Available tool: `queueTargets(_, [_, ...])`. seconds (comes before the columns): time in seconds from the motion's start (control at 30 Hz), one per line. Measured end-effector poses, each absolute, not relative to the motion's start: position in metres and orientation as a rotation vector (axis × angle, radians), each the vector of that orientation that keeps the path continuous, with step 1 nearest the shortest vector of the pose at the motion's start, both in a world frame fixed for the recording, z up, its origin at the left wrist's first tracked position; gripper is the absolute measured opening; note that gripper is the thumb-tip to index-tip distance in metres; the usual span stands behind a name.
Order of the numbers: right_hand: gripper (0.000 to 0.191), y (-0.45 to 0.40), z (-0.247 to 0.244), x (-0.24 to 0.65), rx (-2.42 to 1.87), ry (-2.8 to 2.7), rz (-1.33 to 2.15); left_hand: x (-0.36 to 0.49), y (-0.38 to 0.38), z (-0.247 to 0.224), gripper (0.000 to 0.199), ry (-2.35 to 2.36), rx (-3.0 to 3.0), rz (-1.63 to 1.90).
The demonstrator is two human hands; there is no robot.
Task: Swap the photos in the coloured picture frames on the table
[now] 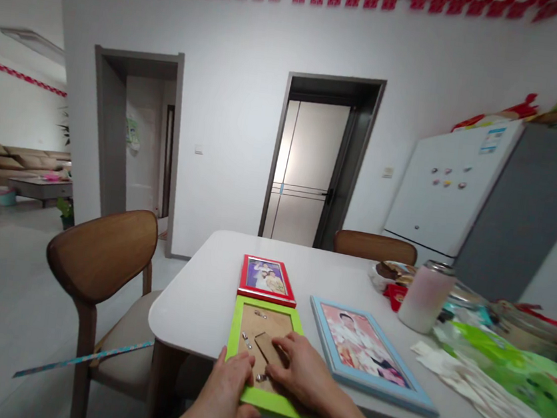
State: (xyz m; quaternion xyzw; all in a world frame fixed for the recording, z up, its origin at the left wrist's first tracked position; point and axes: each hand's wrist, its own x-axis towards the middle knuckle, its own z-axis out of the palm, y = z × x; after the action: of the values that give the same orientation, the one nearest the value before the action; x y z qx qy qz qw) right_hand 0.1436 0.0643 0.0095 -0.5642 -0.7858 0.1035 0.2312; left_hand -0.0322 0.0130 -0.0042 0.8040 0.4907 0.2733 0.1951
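Observation:
A green frame (237, 322) lies back side up at the table's front edge, its brown backing board (265, 321) showing small metal clips. My left hand (227, 391) rests on the frame's left and lower edge, fingers apart. My right hand (303, 373) lies over the board's right part, its thumb and fingers at the backing's brown stand flap (272, 349); whether they pinch it is unclear. Just behind, touching the green frame, is a red frame (268, 279) with a photo facing up. To the right lies a light blue frame (372, 354), also photo side up.
On the white table (198, 294), a pink and white bottle (426, 298), a green package (515, 377), white gloves (473, 392) and bowls stand at the right. Brown chairs (107, 253) are at the left and behind. A patterned strip (90, 357) lies across the left chair.

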Motion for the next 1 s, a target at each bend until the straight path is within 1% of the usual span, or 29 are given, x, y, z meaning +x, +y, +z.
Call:
queueTargets(0.13, [0.031,0.056,0.011,0.140,-1.574,-2.137,0.277,-0.030,0.013,-0.005,0.046,1.381,2.276,0.742])
queueTargets(0.2, [0.027,0.058,0.018,0.138,-1.593,-2.132,0.294,-0.028,0.013,-0.008,0.042,1.377,2.248,0.727])
queueTargets(0.27, [0.020,0.061,0.029,0.138,-1.607,-2.145,0.296,-0.028,0.014,-0.009,0.048,1.378,2.141,0.783])
queueTargets(0.33, [0.018,0.061,0.042,0.137,-1.596,-2.137,0.258,-0.029,0.019,-0.007,0.055,1.359,1.961,0.965])
queueTargets(0.37, [0.018,0.060,0.048,0.135,-1.571,-2.130,0.239,-0.029,0.023,-0.005,0.055,1.325,1.854,1.088])
queueTargets(0.47, [0.020,0.057,0.063,0.121,-1.455,-2.126,0.218,-0.032,0.038,0.004,0.043,1.137,1.506,1.394])
queueTargets(0.53, [0.023,0.056,0.066,0.111,-1.391,-2.113,0.219,-0.039,0.048,0.009,0.041,1.028,1.306,1.484])
queueTargets(0.67, [0.036,0.062,0.054,0.117,-1.377,-2.057,0.248,-0.072,0.060,0.005,0.044,1.012,1.097,1.540])
queueTargets(0.73, [0.038,0.066,0.041,0.137,-1.491,-2.027,0.220,-0.094,0.063,-0.001,0.041,1.122,1.063,1.534])
queueTargets(0.87, [0.037,0.069,0.018,0.173,-1.764,-2.002,0.139,-0.132,0.064,-0.012,0.034,1.345,1.085,1.475])
queueTargets(0.93, [0.040,0.065,0.013,0.176,-1.753,-2.060,0.109,-0.144,0.067,-0.016,0.032,1.388,1.111,1.454])
queueTargets(1.0, [0.042,0.058,0.013,0.169,-1.639,-2.180,0.085,-0.153,0.071,-0.018,0.031,1.454,1.153,1.437])
